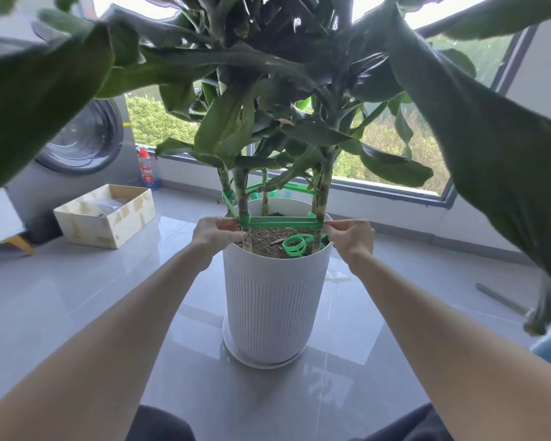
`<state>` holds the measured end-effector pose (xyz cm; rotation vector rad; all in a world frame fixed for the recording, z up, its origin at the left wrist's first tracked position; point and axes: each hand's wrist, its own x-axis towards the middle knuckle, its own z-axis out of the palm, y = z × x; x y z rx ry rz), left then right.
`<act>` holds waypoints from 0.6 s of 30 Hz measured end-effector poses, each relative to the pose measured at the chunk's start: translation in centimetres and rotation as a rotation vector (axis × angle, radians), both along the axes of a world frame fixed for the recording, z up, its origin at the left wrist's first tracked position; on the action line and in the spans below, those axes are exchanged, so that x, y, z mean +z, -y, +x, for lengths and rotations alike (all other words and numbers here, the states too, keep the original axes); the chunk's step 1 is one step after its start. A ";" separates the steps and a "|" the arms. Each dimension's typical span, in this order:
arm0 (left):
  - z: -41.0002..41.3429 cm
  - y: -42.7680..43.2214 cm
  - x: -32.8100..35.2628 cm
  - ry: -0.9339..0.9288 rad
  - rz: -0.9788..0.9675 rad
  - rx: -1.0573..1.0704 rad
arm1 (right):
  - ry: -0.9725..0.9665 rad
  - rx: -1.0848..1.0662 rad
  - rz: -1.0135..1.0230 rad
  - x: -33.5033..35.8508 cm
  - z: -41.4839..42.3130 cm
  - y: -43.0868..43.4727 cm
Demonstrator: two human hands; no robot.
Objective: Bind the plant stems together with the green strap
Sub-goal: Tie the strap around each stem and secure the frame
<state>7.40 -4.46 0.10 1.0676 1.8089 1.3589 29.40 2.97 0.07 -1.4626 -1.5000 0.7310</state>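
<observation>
A tall leafy plant stands in a white ribbed pot (269,300) on the floor. Several striped stems (243,198) rise from the soil. A green strap (282,221) runs around the stems in a loop just above the pot's rim. Its loose end lies coiled (295,246) on the soil. My left hand (215,232) pinches the strap at the front left stem. At the front right stem, my right hand (352,238) pinches the strap. The strap stretches taut between the two hands.
An open cardboard box (107,214) sits on the grey tiled floor at left, in front of a washing machine (80,138). A bottle (146,169) stands by the window sill. A metal rod (500,299) lies at right. Big leaves hang close overhead.
</observation>
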 end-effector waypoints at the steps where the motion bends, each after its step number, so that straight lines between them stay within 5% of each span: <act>1: 0.0 0.0 0.0 0.000 0.003 0.003 | -0.040 -0.010 -0.015 -0.1 -0.1 -0.1; 8: 0.0 -0.3 -0.2 -0.003 0.006 0.017 | -0.191 -0.046 -0.074 -0.5 -0.1 -0.7; 18: -0.2 -0.7 -0.6 -0.008 0.023 0.047 | -0.021 -0.104 0.016 -0.6 -0.5 -1.0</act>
